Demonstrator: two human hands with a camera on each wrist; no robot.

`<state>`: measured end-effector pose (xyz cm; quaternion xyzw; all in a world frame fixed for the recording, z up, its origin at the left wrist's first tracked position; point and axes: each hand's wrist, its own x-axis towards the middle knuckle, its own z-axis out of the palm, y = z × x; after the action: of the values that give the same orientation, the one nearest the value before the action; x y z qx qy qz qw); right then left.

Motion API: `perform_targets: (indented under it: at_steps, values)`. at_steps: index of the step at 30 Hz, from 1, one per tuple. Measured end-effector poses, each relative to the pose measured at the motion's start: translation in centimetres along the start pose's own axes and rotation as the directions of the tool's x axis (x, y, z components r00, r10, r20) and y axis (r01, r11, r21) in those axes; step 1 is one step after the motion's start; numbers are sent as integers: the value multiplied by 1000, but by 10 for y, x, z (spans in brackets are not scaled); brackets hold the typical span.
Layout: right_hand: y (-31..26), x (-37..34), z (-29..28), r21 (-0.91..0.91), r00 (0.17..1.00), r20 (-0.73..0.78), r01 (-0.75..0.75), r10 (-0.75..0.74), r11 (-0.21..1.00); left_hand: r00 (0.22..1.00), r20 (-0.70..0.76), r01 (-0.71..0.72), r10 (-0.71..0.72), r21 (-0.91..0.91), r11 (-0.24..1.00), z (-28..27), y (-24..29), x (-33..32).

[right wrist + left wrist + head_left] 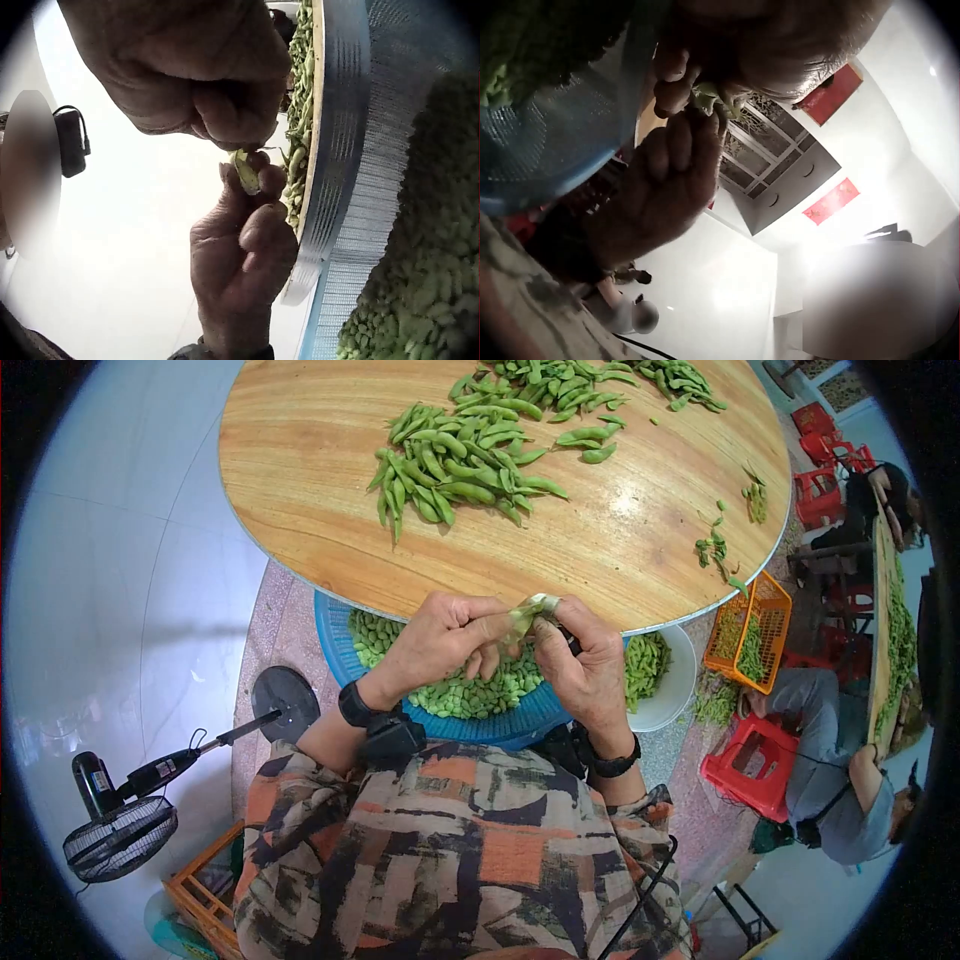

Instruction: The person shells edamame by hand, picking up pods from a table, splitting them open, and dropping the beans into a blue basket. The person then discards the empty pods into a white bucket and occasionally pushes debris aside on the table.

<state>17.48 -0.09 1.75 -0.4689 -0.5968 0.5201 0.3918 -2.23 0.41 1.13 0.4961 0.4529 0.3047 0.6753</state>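
Both hands meet over the near table edge, holding a pale green soybean pod (pixel 530 612) between them. The left hand (pixel 450 640) pinches one end of it with thumb and forefinger. At the other end, the right hand (pixel 585 660) grips the pod between thumb and curled fingers. The right wrist view has the pod (pixel 246 174) close up between the fingertips of both hands. Just below the hands sits a blue basket (pixel 338 650) holding many shelled green beans (pixel 475 695). The hands cover part of the basket.
A heap of whole pods (pixel 450 465) lies on the round wooden table (pixel 310 470), with more behind. A white bucket (pixel 682 675) of green pods or husks stands right of the basket, near an orange crate (pixel 775 605). A fan (pixel 120 840) stands at left; another person sits far right.
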Motion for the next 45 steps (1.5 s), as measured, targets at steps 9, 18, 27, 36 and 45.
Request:
perform_targets:
  at_steps: [9,18,27,36,45]
  values:
    - [0,-6,20,-484,895,-88,345,-437,804,992,68,125,-106,-409,904,16,-7,7]
    - [9,-5,5,-206,980,-123,126,-153,970,994,29,108,-108,-487,867,24,-12,6]
    - [-4,-37,-99,-167,989,-143,-45,20,985,973,214,-139,89,235,962,-17,6,-18]
    - [21,-65,-152,-711,964,-267,-204,10,673,659,-428,189,619,890,415,-89,-3,17]
    - [3,-10,-48,-184,997,-69,-51,39,982,835,-521,-27,176,281,959,-43,0,-5]
